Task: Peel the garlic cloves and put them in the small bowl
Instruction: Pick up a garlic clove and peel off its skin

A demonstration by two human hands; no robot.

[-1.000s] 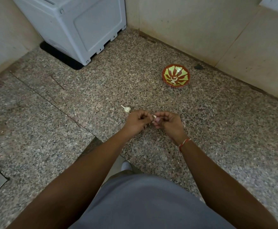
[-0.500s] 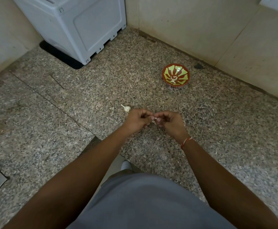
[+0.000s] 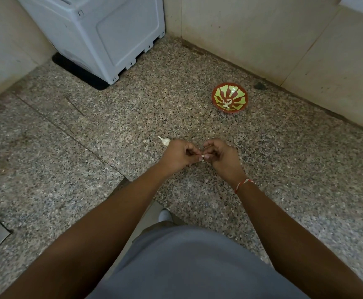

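While the left hand (image 3: 177,155) and right hand (image 3: 222,156) pinch a garlic clove (image 3: 202,157) between curled fingertips above the speckled floor (image 3: 111,126), another clove (image 3: 165,140) lies just beyond the left knuckles. Farther off, the small bowl (image 3: 229,100) sits near the wall.

Surface: you work over a speckled granite floor (image 3: 198,67) | on it: small bowl (image 3: 229,100) near the wall, garlic piece (image 3: 164,140) just left of your hands, grey appliance (image 3: 103,33) in the corner
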